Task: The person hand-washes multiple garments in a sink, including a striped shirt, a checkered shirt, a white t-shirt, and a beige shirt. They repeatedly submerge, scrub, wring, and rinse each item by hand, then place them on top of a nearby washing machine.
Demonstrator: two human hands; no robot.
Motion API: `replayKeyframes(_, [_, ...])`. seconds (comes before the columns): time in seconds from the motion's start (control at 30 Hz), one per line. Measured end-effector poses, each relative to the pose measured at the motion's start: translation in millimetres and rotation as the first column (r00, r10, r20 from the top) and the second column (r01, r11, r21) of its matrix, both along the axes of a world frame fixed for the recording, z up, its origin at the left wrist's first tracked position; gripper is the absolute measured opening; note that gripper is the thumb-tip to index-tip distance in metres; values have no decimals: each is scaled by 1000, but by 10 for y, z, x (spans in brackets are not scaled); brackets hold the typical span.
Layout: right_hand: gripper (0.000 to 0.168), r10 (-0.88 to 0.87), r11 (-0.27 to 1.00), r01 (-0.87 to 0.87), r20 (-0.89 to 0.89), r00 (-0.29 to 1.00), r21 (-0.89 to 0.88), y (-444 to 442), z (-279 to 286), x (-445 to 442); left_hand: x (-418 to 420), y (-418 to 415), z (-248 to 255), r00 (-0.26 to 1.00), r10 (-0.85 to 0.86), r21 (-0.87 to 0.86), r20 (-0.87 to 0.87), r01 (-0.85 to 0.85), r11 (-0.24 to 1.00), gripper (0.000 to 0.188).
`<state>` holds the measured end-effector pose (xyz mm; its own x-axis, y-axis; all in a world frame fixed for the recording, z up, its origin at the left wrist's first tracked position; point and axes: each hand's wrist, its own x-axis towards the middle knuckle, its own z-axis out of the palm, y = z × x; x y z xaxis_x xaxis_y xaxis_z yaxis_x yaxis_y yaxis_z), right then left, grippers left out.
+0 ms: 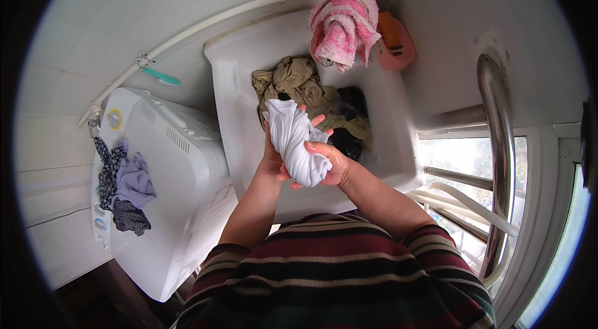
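A twisted bundle of white cloth (299, 144) is held between both hands above a white laundry sink (238, 109). My left hand (274, 156) supports it from the left and below, its fingertips showing past the bundle's far side. My right hand (332, 160) grips the near right end, thumb on top. Beneath and beyond the hands, wet khaki cloth (296, 79) lies bunched in the sink, with a paler olive cloth (352, 128) and dark cloth (345, 144) to its right. The underside of the bundle is hidden.
A pink-and-white towel (345, 25) drapes over the tap area, beside a pink plastic holder (399, 48). At left stands a white washing machine (173, 179) with crumpled garments (133, 182) on top. A teal-handled brush (161, 76) hangs from the wall pipe. Metal rails (500, 142) and hoses are at right.
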<state>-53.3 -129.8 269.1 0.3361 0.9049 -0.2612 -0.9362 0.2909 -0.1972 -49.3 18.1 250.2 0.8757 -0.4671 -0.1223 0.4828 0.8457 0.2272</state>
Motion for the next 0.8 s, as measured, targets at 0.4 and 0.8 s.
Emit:
replayKeyframes(0.4, [50,329,776,183,635,699,-604,97,372,-83,83,381,570,975,-221,634,7,167,755,40])
replayKeyframes(0.8, [58,934,252,384,327,145,-889,92,-203,-39,-116,-102,-313,988,-98,989,119,-127,-77,34])
